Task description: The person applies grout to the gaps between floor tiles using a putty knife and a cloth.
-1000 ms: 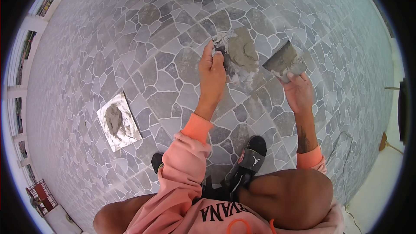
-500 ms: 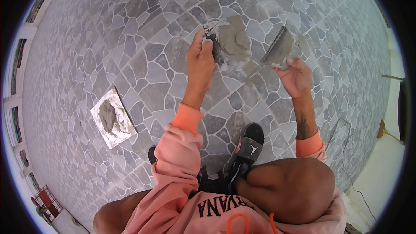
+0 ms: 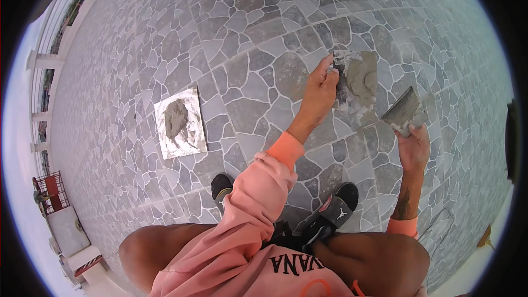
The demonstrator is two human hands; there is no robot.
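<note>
My left hand (image 3: 323, 87) is closed on the left edge of a flat square plate, its thumb on top. Grey mortar (image 3: 361, 80) is spread thickly over that plate, with whitish smears along its edges. To the right and a little nearer, my right hand (image 3: 413, 146) grips a wide-bladed scraper (image 3: 406, 111). Its blade is smeared with grey mortar and points up and to the left, apart from the plate. The handle is hidden in the fingers. On the floor at left lies a white square board (image 3: 195, 137) carrying a heap of grey mortar (image 3: 176, 118).
Grey stone-patterned paving (image 3: 247, 99) with pale joints surrounds me. My feet in dark sandals (image 3: 339, 207) stand close below the hands. A thin cable (image 3: 440, 225) lies at the lower right. A railing (image 3: 44, 99) and a red metal frame (image 3: 52, 192) stand at the far left.
The view has swung left, so both hands and the board appear farther right. My right hand with the scraper has come lower, nearer to me, relative to the plate. Both grips stay closed.
</note>
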